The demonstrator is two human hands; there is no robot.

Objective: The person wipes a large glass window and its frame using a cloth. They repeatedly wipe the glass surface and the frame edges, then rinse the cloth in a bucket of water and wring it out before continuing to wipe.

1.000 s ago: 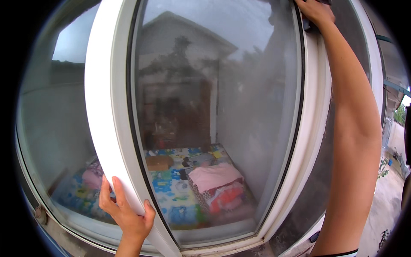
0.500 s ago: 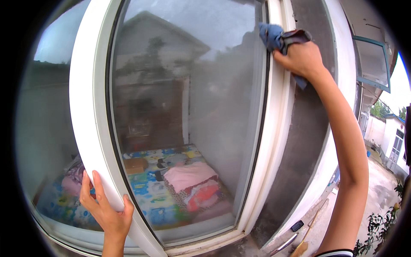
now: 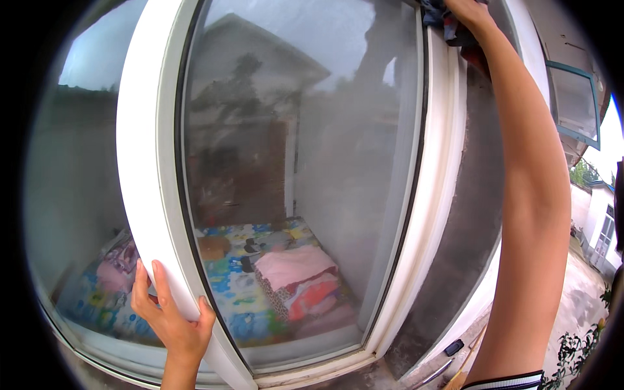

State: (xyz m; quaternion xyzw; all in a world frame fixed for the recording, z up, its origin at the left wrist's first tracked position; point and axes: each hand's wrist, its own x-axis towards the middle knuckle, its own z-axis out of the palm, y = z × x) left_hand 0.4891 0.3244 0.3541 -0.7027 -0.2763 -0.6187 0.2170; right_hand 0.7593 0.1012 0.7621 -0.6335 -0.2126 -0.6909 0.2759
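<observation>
My right hand (image 3: 469, 9) reaches to the top edge of the view, partly cut off. Bunched in it is a dark blue-grey cloth (image 3: 444, 21), pressed against the upper right side of the white window frame (image 3: 437, 156). Low on the left, my left hand (image 3: 177, 322) rests with spread fingers against the white upright bar (image 3: 146, 162) of the window, its thumb on the bar's right side. Between the two hands stands the large glass pane (image 3: 344, 162), hazy and reflecting a gabled roof and trees.
Behind the glass lie a bed with a colourful sheet (image 3: 237, 318) and folded pink bedding (image 3: 296, 266). Right of the frame runs a grey wall recess (image 3: 448, 247). An open teal-framed window (image 3: 575, 101) juts out farther right. A black object (image 3: 454, 348) and a leafy plant (image 3: 575, 354) are below.
My right hand has moved up along the frame with the cloth, toward the top of the view. My left hand keeps its place on the bar while the view shifts slightly.
</observation>
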